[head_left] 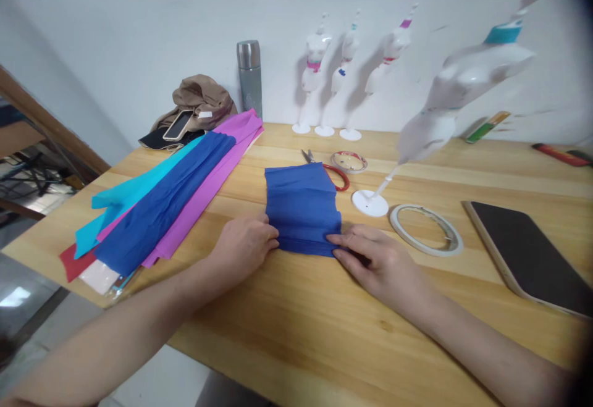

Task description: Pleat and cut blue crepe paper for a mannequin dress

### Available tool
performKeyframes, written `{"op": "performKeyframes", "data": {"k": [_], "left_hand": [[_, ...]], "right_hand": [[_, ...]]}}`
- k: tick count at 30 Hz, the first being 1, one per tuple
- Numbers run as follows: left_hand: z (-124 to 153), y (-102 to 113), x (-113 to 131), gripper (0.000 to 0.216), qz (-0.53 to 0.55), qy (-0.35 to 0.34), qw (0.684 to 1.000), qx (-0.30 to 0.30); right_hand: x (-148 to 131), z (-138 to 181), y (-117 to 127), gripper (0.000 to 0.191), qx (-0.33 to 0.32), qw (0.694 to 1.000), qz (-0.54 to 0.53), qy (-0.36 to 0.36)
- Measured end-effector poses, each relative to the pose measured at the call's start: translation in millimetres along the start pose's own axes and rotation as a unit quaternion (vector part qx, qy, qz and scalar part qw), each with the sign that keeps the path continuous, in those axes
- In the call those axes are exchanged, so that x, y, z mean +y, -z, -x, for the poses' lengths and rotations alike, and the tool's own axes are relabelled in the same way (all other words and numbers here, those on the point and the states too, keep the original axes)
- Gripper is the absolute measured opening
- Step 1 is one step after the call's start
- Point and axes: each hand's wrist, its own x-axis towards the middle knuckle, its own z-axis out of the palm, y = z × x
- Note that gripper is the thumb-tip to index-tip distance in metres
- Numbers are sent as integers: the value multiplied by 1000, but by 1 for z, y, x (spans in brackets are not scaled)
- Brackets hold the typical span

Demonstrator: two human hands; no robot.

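Observation:
A piece of blue crepe paper (pixel 301 200) lies on the wooden table, its near edge folded over in a narrow strip. My left hand (pixel 245 240) pinches the near left corner between thumb and fingers. At the near right corner, my right hand (pixel 375 252) pinches the fold. Red-handled scissors (pixel 343 178) lie just behind the paper, partly covered by it. A roll of white double-sided tape (pixel 396 225) rests to the right of my right hand, and a clear tape roll (pixel 349 161) sits farther back.
Long crepe paper strips (pixel 167 203) in several colours lie at left, near a phone (pixel 178 125), brown cloth (pixel 201 98) and a flask (pixel 250 79). White mannequins (pixel 430 107) stand behind. A large dark-screened tablet or phone (pixel 528 252) and a green-orange glue stick (pixel 486 128) are at right.

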Motion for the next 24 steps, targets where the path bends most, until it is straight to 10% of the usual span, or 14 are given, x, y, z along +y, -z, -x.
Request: {"op": "performKeyframes", "data": {"k": [24], "left_hand": [[4, 1, 8, 15, -39, -22, 999, 15]], "right_hand": [[-5, -4, 2, 17, -51, 997, 7, -60]]}}
